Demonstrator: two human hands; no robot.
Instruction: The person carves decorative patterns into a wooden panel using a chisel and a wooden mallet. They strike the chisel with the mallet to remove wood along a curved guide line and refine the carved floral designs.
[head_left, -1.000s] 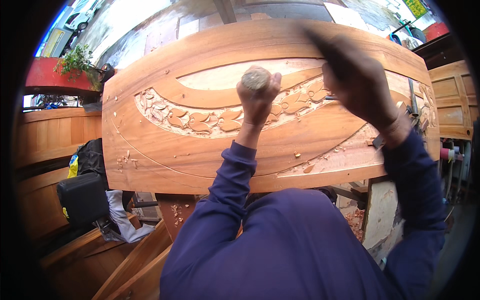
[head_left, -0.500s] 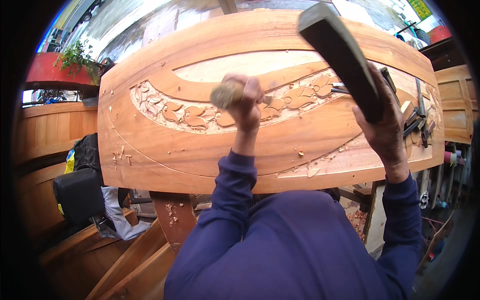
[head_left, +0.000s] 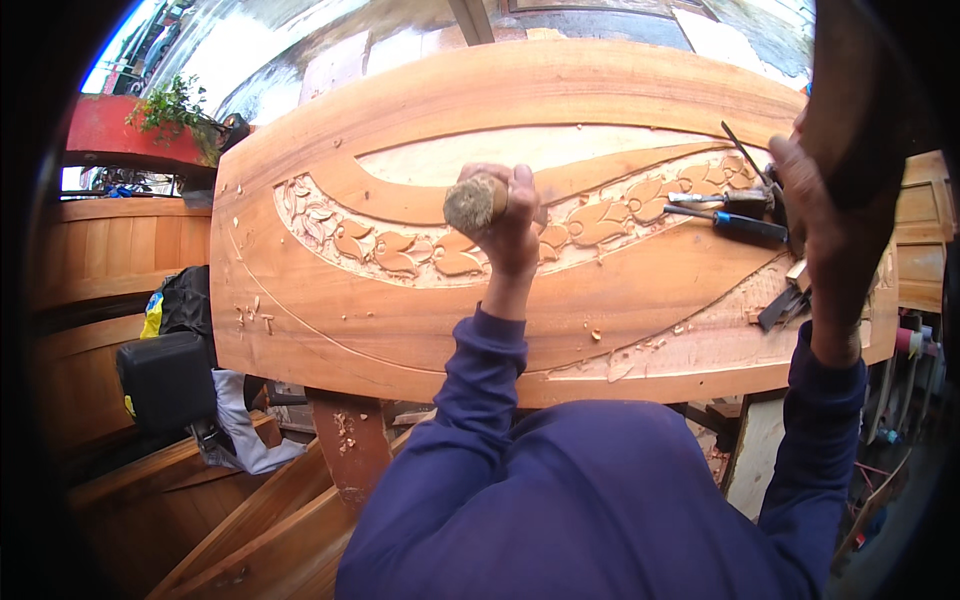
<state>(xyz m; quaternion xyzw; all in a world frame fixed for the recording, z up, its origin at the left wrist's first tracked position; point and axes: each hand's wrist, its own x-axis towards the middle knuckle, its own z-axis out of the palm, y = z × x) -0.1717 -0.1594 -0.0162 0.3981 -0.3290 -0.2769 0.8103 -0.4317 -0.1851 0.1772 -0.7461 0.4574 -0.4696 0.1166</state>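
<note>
The broad wooden panel (head_left: 420,335) fills the middle of the frame, a carved band (head_left: 400,252) of leaf and bud shapes curving across it. At the centre, the left hand (head_left: 513,243) has its fingers closed around a round-ended wooden handle (head_left: 470,207), over the band; the hand hides most of the tool's far end. At upper right, the right hand (head_left: 828,235) grips a long dark block (head_left: 860,95), though shade hides most of its fingers, and together they cover part of the panel's right end. Just left of that hand lie a blue-and-black-handled tool (head_left: 750,229) and a pale-handled tool (head_left: 702,198), with dark tools (head_left: 782,306) below. Wood shavings (head_left: 262,320) dot the panel's left side. At left, a yellow-and-blue patch (head_left: 153,314) shows beside a black bag (head_left: 188,300), any lettering too small to read; below are a black padded box (head_left: 165,385) and grey cloth (head_left: 240,425). A green plant (head_left: 172,108) overhangs a red ledge (head_left: 100,125) at upper left.
</note>
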